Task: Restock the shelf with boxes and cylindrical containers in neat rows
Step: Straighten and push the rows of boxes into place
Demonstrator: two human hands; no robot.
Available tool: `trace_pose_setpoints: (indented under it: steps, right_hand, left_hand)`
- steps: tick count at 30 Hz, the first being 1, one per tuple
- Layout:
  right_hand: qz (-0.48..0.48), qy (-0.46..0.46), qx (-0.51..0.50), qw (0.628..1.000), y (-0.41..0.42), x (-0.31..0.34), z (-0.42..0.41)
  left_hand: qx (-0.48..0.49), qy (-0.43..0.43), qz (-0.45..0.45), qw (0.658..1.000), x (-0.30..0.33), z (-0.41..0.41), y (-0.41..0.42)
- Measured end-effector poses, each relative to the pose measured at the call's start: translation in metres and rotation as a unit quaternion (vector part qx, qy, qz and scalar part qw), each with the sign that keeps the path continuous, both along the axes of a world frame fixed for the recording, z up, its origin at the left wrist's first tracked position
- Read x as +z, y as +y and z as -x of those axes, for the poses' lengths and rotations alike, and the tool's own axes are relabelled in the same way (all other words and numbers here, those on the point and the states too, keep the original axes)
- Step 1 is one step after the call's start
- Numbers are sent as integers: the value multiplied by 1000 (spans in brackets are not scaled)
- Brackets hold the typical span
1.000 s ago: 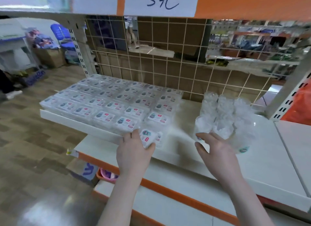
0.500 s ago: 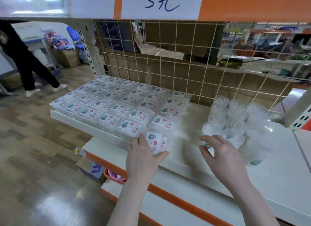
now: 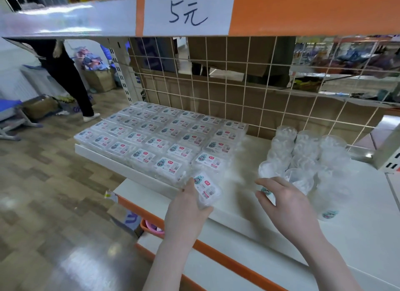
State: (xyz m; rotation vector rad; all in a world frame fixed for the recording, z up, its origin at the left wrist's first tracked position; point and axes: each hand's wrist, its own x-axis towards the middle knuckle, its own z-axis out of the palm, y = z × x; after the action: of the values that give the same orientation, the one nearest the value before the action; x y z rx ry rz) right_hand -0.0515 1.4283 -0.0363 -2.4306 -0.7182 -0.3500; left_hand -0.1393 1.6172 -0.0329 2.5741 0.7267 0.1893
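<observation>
Several clear flat boxes [image 3: 164, 137] with white and red labels lie in neat rows on the left part of the white shelf [image 3: 242, 206]. My left hand [image 3: 186, 215] grips one more clear box [image 3: 206, 190] at the shelf's front edge, just before the front row. Several clear cylindrical containers [image 3: 305, 158] stand grouped to the right. My right hand [image 3: 285, 206] is curled around the front-left cylindrical container [image 3: 267, 178], with the thumb on its left side.
A wire grid [image 3: 238, 91] backs the shelf and an orange and white upper shelf edge [image 3: 194, 11] with a price sign hangs overhead. A person's legs [image 3: 69, 78] stand on the wood-pattern floor at left. A lower shelf [image 3: 238, 256] juts out below.
The view has moved closer to the shelf. Both hands stay on the same box and container with little shift. A person has walked into view at the left.
</observation>
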Motion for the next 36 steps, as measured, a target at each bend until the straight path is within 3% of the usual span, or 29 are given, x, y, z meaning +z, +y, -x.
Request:
trace_pose_setpoints:
  steps: [5, 8, 12, 36]
  right_hand:
    - [2, 4, 9, 1000, -5, -2, 0]
    - [2, 6, 13, 1000, -6, -3, -1]
    - [2, 1, 22, 1000, -6, -4, -2]
    - [21, -24, 76, 997, 4, -24, 9]
  left_hand:
    - [36, 33, -108, 993, 4, -6, -11]
    - [46, 8, -135, 990, 1, -5, -12]
    - [22, -54, -142, 988, -5, -3, -6]
    - [47, -56, -161, 984, -13, -5, 4]
